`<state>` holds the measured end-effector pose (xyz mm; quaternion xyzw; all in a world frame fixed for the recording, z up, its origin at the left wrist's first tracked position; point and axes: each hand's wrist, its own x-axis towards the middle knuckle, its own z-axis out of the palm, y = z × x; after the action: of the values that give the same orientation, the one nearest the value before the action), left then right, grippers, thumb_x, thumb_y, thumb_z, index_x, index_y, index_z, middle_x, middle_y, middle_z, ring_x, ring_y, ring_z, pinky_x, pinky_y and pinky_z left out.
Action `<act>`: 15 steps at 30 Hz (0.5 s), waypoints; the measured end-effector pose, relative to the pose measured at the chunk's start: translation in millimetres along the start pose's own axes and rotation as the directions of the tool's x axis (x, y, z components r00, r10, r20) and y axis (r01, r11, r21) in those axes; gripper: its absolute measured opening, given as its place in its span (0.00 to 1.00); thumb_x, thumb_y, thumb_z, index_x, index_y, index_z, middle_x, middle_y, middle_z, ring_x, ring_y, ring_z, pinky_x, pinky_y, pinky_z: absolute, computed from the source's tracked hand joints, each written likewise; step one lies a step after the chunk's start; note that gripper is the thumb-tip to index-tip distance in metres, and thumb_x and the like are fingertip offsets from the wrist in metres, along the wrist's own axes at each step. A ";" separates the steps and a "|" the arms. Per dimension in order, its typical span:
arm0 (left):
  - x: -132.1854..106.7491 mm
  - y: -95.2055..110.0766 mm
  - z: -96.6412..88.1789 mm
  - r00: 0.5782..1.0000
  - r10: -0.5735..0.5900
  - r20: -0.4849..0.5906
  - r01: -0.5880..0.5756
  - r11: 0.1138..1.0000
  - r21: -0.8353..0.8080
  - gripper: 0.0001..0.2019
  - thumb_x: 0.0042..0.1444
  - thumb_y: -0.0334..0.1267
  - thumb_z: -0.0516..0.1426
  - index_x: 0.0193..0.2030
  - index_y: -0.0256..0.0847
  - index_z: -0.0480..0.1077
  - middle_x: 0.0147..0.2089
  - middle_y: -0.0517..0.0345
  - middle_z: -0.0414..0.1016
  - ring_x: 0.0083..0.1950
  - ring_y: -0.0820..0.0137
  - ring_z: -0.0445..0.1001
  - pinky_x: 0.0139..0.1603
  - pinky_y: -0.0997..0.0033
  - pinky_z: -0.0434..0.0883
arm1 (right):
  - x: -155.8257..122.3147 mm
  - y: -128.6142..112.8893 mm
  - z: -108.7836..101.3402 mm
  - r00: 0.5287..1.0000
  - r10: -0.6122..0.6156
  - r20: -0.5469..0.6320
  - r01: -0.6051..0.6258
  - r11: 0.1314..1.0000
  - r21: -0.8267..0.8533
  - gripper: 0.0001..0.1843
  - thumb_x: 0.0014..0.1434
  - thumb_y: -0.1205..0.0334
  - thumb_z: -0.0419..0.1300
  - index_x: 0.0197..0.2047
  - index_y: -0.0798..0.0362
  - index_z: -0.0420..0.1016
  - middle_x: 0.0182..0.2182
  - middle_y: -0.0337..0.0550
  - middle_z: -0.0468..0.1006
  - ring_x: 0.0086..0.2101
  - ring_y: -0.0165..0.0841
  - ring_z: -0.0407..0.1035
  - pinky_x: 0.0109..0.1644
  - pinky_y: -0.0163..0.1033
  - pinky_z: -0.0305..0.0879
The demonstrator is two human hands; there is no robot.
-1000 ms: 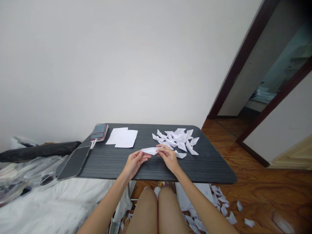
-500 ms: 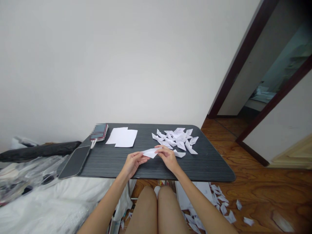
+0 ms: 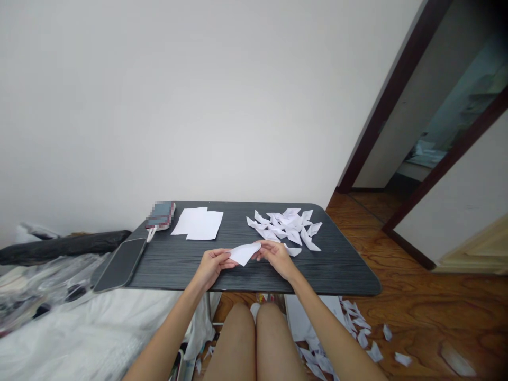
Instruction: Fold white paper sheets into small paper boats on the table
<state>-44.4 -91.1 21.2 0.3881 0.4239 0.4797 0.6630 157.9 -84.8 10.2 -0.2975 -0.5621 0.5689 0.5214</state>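
Person seated at near edge of table (image 3: pixel 337 264), knees under it.

- Left hand (image 3: pixel 212 266): closed in a pinch on the left end of the paper (image 3: pixel 244 253).
- Right hand (image 3: pixel 278 256): closed in a pinch on the right corner of the same paper.
- Paper: white, partly folded, pointed toward the near side. Held just above the table, near-centre, between the two hands. Whether it touches the table cannot be told.
- Pile (image 3: pixel 286 227) of folded white pieces just beyond the right hand, on the far right. The nearest piece lies almost against the fingers.
- Sheets (image 3: pixel 198 224) lie flat on the far left, with a phone (image 3: pixel 121 263) at the left edge partly overhanging.
- Scraps (image 3: pixel 357 328) lie on the floor, right of the legs.

Risks, as judged:
- The grip is at the edges only, so uneven pull could skew a crease or tear the thin paper.
- The paper has no firm backing in the air, so a fold pressed there may come out soft or off-line.
- The right wrist is close to the pile, and a sweep could knock pieces off the near-right edge to join the scraps.
- A left elbow swing could nudge the phone off the table.
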 end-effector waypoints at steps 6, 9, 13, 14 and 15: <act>-4.7 -0.7 2.8 0.994 0.047 0.103 -0.058 0.992 0.108 0.12 0.44 0.32 0.59 0.36 0.27 0.71 0.25 0.48 0.76 0.25 0.70 0.74 0.27 0.77 0.71 | -2.5 1.8 -0.9 0.994 0.097 0.048 -0.100 0.993 0.058 0.11 0.48 0.59 0.59 0.34 0.57 0.69 0.19 0.38 0.73 0.19 0.27 0.68 0.21 0.30 0.59; -9.6 1.8 6.6 0.984 0.085 0.154 -0.114 0.974 0.195 0.14 0.45 0.35 0.58 0.38 0.28 0.69 0.22 0.50 0.75 0.24 0.68 0.74 0.26 0.75 0.70 | -3.1 2.8 -2.9 0.987 0.146 0.070 -0.150 0.987 0.057 0.10 0.48 0.61 0.59 0.33 0.57 0.69 0.16 0.36 0.71 0.14 0.23 0.64 0.15 0.26 0.52; -13.5 4.7 9.1 0.967 0.156 0.203 -0.202 0.952 0.228 0.09 0.47 0.37 0.56 0.34 0.34 0.65 0.21 0.53 0.74 0.24 0.68 0.74 0.26 0.74 0.69 | -3.1 1.0 -3.7 0.978 0.194 0.080 -0.199 0.978 0.067 0.09 0.47 0.62 0.59 0.32 0.58 0.71 0.17 0.38 0.73 0.12 0.22 0.62 0.13 0.25 0.48; -13.4 4.8 8.8 0.965 0.164 0.203 -0.209 0.952 0.223 0.08 0.47 0.37 0.56 0.32 0.35 0.64 0.21 0.54 0.74 0.24 0.68 0.74 0.26 0.74 0.69 | -3.2 -0.2 -3.3 0.977 0.200 0.079 -0.206 0.975 0.081 0.09 0.47 0.62 0.59 0.32 0.58 0.72 0.17 0.39 0.73 0.13 0.23 0.63 0.14 0.25 0.49; -12.9 4.6 8.2 0.966 0.168 0.197 -0.210 0.954 0.215 0.08 0.47 0.37 0.56 0.31 0.35 0.63 0.21 0.54 0.74 0.24 0.68 0.74 0.26 0.74 0.69 | -3.5 -1.8 -2.8 0.975 0.205 0.080 -0.213 0.972 0.101 0.09 0.47 0.62 0.60 0.32 0.58 0.72 0.17 0.40 0.74 0.14 0.23 0.65 0.15 0.25 0.50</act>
<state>-40.5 -103.4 30.7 0.5435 0.3780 0.4515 0.5982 161.9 -87.4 10.5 -0.3064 -0.5133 0.6604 0.4544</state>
